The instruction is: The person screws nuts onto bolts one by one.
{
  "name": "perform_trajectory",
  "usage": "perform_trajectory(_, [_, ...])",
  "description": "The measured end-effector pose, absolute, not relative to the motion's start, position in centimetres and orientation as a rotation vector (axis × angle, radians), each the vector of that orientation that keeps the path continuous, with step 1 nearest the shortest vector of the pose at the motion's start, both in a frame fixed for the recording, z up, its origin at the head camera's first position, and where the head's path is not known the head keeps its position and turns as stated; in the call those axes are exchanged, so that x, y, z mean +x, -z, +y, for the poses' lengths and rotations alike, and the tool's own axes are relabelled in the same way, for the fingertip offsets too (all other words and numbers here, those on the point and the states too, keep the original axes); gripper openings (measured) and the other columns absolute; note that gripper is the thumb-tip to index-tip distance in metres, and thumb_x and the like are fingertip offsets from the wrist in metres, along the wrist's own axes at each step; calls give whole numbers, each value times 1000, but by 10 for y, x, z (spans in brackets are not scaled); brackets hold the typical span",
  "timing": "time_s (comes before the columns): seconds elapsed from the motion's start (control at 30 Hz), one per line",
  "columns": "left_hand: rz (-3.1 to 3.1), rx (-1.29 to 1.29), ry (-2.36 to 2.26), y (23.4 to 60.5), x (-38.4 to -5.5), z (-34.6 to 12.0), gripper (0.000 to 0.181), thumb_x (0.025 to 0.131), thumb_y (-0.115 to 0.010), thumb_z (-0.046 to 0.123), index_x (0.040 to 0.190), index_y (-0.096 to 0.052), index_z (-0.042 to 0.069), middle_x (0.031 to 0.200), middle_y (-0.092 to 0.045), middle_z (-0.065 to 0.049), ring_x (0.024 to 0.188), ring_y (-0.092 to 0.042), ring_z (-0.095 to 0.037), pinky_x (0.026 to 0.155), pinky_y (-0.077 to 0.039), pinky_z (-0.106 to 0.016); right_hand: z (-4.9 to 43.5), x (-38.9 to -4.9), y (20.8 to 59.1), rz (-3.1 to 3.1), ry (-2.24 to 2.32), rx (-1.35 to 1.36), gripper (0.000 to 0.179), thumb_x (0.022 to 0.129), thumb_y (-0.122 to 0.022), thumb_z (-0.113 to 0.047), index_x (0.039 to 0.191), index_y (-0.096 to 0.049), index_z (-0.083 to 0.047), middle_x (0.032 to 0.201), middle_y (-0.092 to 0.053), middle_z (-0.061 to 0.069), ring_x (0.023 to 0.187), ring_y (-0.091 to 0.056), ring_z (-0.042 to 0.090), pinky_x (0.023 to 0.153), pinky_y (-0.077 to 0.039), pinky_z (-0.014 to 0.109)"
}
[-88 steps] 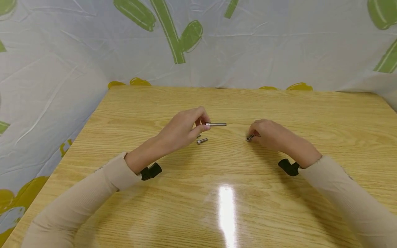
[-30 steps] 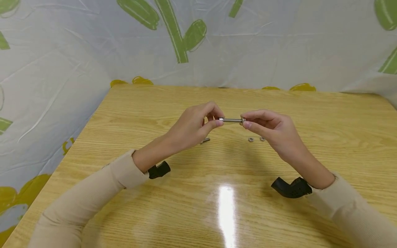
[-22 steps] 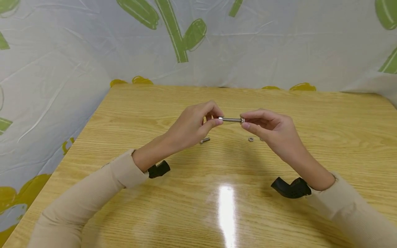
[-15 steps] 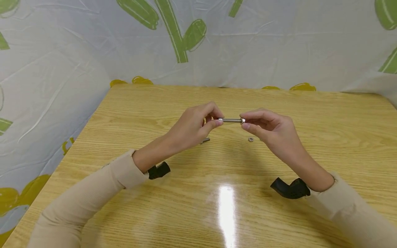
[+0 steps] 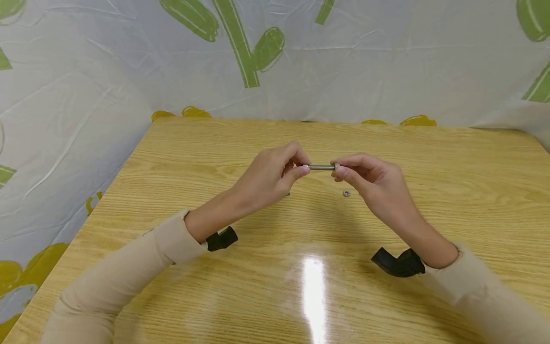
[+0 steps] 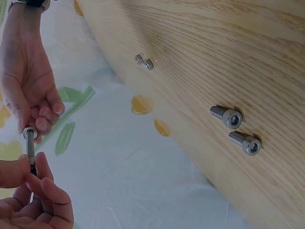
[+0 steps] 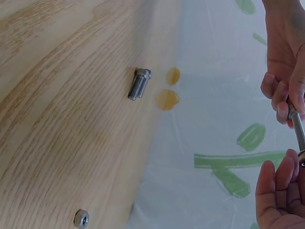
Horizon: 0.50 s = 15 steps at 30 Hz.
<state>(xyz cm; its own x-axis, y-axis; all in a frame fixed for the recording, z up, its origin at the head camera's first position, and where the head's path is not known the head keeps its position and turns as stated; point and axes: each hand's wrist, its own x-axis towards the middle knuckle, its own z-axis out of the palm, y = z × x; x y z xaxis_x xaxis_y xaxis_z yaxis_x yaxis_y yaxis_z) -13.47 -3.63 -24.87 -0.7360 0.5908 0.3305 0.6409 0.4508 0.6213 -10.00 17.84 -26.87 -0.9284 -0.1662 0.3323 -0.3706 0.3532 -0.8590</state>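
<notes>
My left hand (image 5: 266,177) pinches the head of a long steel socket-head bolt (image 5: 321,167), which lies level above the table, its shank pointing right. At the bolt's tip, my right hand (image 5: 378,184) pinches a hex nut (image 5: 337,166) between thumb and fingers. The left wrist view shows the same bolt (image 6: 30,149) spanning both hands, the nut (image 6: 29,132) at its far end. Two shorter socket-head bolts (image 6: 233,119) lie side by side on the table; in the head view the left hand hides nearly all of them.
On the wooden table (image 5: 258,286) two loose nuts (image 6: 149,64) lie close together; just one nut (image 5: 346,193) shows in the head view, below the right hand. A white cloth (image 5: 365,71) with green and yellow prints hangs behind the table and at its left.
The right hand has lifted a nut from the table and brought it left to the bolt's tip; the left hand moved slightly right with the bolt. Lately the right fingers have shifted around the nut.
</notes>
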Motion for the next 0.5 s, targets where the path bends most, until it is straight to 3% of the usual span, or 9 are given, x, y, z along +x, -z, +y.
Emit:
perform_trajectory(0.27, [-2609, -1122, 1151, 248, -132, -34, 8, 92, -58, 13, 96, -58, 6, 72, -56, -2, 60, -41, -12, 54, -33, -20, 176, -100, 269, -2598, -1497, 345, 33, 98, -47, -30, 93, -63, -2, 80, -64, -5, 78, -60, 6, 64, -45, 19])
perform_trajectory(0.5, [-2599, -1137, 1173, 250, -131, -32, 7, 93, -57, 13, 95, -58, 6, 76, -58, 0, 61, -43, -11, 55, -35, -20, 172, -102, 269, -2673, -1522, 345, 47, 101, -34, -37, 84, -60, -1, 77, -60, 5, 73, -56, 16, 64, -44, 23])
